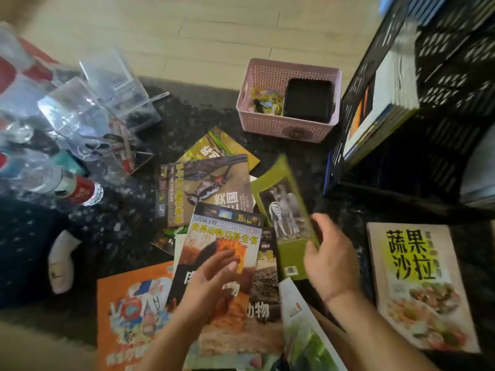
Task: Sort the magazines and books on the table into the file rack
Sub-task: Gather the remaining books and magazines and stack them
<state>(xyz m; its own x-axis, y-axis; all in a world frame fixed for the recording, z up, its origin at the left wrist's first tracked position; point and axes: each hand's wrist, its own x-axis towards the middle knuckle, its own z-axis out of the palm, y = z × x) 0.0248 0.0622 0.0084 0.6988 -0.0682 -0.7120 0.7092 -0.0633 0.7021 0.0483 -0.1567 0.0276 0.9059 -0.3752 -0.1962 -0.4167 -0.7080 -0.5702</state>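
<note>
Head view: right hand (pixel 330 259) grips the near right edge of a green book (pixel 288 215), thumb on the cover, fingers curled round the side. The book is tilted, far end raised over the pile. Its cover has a zebra photo and a barcode patch near the hand. Left hand (pixel 211 282) is released, fingers straight and slightly spread, lying flat on a lion-cover book (pixel 227 263) in the middle of the pile. That cover reads "BAIKE QUAN SHU" plus a yellow Chinese title line.

Pile sits on a dark speckled table (pixel 187 113): woodpecker-cover book (pixel 203 188) behind the lion one, a yellow-green book (pixel 222 145) under it, an orange magazine (pixel 131 311) at near left, a green-and-white magazine (pixel 305 333) between the forearms. 1 cookbook (pixel 417 285) lies apart at right, with big black characters on yellow and a salad photo.

Black mesh file rack (pixel 434 108) stands at far right, 1 slot already holding several upright books (pixel 385 108). Pink perforated basket (pixel 289 100) is just left of it, with a black box inside. Clear plastic containers (pixel 107 95) and a red-labelled bottle (pixel 77 191) are at left; label text too blurred to read.
</note>
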